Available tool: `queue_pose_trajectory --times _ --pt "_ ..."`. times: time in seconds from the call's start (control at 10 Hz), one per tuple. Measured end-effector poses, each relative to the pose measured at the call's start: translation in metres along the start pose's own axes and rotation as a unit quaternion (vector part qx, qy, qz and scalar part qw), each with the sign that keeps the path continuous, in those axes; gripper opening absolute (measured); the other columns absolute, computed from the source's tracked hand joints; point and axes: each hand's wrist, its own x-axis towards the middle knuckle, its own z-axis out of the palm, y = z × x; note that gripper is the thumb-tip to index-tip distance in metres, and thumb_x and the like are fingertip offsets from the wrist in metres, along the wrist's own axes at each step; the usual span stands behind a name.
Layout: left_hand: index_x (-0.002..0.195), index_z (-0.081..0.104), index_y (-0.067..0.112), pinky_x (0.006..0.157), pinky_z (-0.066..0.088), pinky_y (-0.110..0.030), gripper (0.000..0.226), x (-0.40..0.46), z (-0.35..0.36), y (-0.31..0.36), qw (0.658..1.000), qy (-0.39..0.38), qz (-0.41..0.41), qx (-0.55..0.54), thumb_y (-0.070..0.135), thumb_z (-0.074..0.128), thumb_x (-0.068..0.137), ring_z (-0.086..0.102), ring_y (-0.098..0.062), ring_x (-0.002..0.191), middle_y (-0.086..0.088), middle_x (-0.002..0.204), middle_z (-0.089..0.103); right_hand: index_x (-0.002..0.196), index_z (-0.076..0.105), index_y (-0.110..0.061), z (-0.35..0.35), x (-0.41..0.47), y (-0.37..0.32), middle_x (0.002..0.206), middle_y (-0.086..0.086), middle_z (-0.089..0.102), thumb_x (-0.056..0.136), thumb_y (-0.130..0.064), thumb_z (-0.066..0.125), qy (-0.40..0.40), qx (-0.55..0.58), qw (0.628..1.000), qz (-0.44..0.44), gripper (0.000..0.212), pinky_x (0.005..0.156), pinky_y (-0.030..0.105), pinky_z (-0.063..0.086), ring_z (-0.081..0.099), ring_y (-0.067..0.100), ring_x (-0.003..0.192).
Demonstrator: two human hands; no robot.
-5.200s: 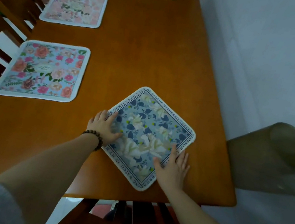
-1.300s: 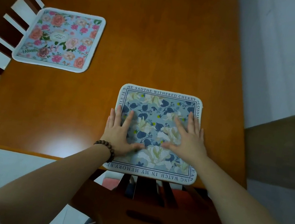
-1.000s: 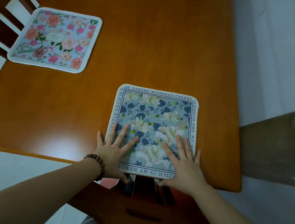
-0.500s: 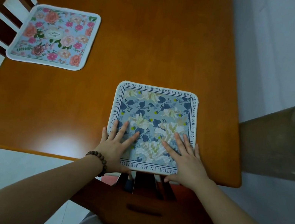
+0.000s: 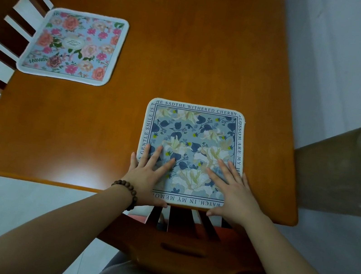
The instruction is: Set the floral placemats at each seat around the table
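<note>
Both hands, left hand (image 5: 148,174) and right hand (image 5: 235,191), press flat with fingers spread, gripping nothing, on the blue square floral placemat (image 5: 192,139) at six o'clock on the orange wooden desk (image 5: 188,54); thumbs seemingly overhang its edge.

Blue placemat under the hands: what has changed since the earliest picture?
The blue placemat was turned from diagonal to square with the table edge and drawn to it. Left hand and right hand stay flat on it. The pink placemat stayed put.
</note>
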Motion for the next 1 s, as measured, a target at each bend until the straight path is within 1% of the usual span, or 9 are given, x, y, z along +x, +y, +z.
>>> queue_pose_trajectory --times 0.1,0.2,0.3,0.4,0.5,0.6,0.7,0.8,1.0 --pt "0.138 -0.031 0.048 0.108 -0.013 -0.065 0.126 0.000 0.001 0.002 1.000 0.000 -0.005 0.002 0.088 0.056 0.056 -0.047 -0.032 0.128 0.000 0.146 -0.046 0.142 -0.021 -0.052 0.002 0.000 -0.002 0.150 -0.010 -0.040 0.061 -0.068 0.074 -0.001 -0.015 1.000 0.005 0.125 0.110 0.050 -0.016 -0.040 0.015 0.136" --pt "0.133 -0.037 0.048 0.108 -0.012 -0.064 0.127 0.000 -0.001 0.003 1.000 -0.007 -0.011 0.016 0.090 0.054 0.055 -0.045 -0.033 0.129 -0.001 0.145 -0.047 0.142 -0.022 -0.050 0.001 0.000 -0.004 0.149 -0.008 -0.042 0.061 -0.069 0.073 -0.013 -0.027 0.999 0.013 0.127 0.110 0.052 -0.015 -0.039 0.019 0.137" --pt "0.137 -0.032 0.046 0.110 -0.007 -0.064 0.124 0.000 -0.009 0.003 0.999 -0.031 -0.011 0.024 0.092 0.048 0.055 -0.037 -0.036 0.134 -0.001 0.146 -0.043 0.148 -0.012 -0.047 -0.004 0.002 -0.007 0.154 -0.008 -0.033 0.065 -0.080 0.058 -0.013 -0.013 1.000 0.024 0.113 0.110 0.056 -0.015 -0.032 0.019 0.141" --pt "0.146 -0.014 0.044 0.112 0.000 -0.061 0.103 0.000 -0.021 0.006 0.999 -0.027 -0.016 0.020 0.088 0.039 0.069 -0.021 -0.039 0.142 -0.003 0.156 -0.025 0.151 0.008 -0.043 -0.014 0.006 -0.011 0.161 -0.008 -0.009 0.077 -0.082 0.042 0.012 0.016 0.999 0.045 0.091 0.112 0.058 -0.009 -0.012 0.018 0.147" --pt "0.150 0.000 0.038 0.114 0.003 -0.058 0.086 0.001 -0.032 0.012 0.999 -0.013 -0.036 0.014 0.074 0.036 0.082 -0.009 -0.039 0.144 -0.005 0.161 -0.008 0.150 0.022 -0.038 -0.023 0.009 -0.014 0.160 -0.003 0.011 0.086 -0.073 0.039 0.048 0.054 0.995 0.071 0.075 0.116 0.053 0.002 0.004 0.019 0.146" --pt "0.152 0.005 0.032 0.115 0.005 -0.057 0.081 0.002 -0.036 0.017 0.999 -0.004 -0.052 -0.001 0.070 0.032 0.086 -0.003 -0.036 0.146 -0.005 0.161 -0.002 0.150 0.027 -0.033 -0.023 0.007 -0.017 0.160 -0.001 0.014 0.090 -0.066 0.041 0.061 0.076 0.991 0.094 0.070 0.116 0.046 0.015 0.009 0.021 0.145" --pt "0.153 0.007 0.029 0.115 0.005 -0.056 0.080 0.003 -0.034 0.021 0.998 0.018 -0.055 -0.018 0.070 0.029 0.087 0.000 -0.033 0.146 -0.006 0.161 0.002 0.151 0.026 -0.031 -0.021 0.004 -0.021 0.161 -0.001 0.010 0.092 -0.065 0.040 0.058 0.088 0.988 0.116 0.069 0.117 0.045 0.016 0.005 0.021 0.146" --pt "0.153 0.008 0.026 0.115 0.005 -0.054 0.081 0.006 -0.031 0.020 0.997 0.035 -0.063 -0.031 0.069 0.029 0.088 0.000 -0.030 0.147 -0.006 0.161 0.002 0.150 0.026 -0.034 -0.018 0.003 -0.024 0.161 0.001 0.010 0.092 -0.064 0.040 0.063 0.103 0.983 0.138 0.067 0.116 0.043 0.015 0.005 0.023 0.147" --pt "0.153 0.009 0.026 0.116 0.002 -0.053 0.079 0.000 -0.035 0.025 0.994 0.078 -0.057 -0.053 0.069 0.027 0.089 -0.001 -0.026 0.147 -0.004 0.161 0.002 0.151 0.027 -0.029 -0.020 -0.008 -0.035 0.161 0.005 0.013 0.093 -0.061 0.041 0.107 0.108 0.977 0.151 0.067 0.117 0.043 0.015 0.007 0.023 0.147"
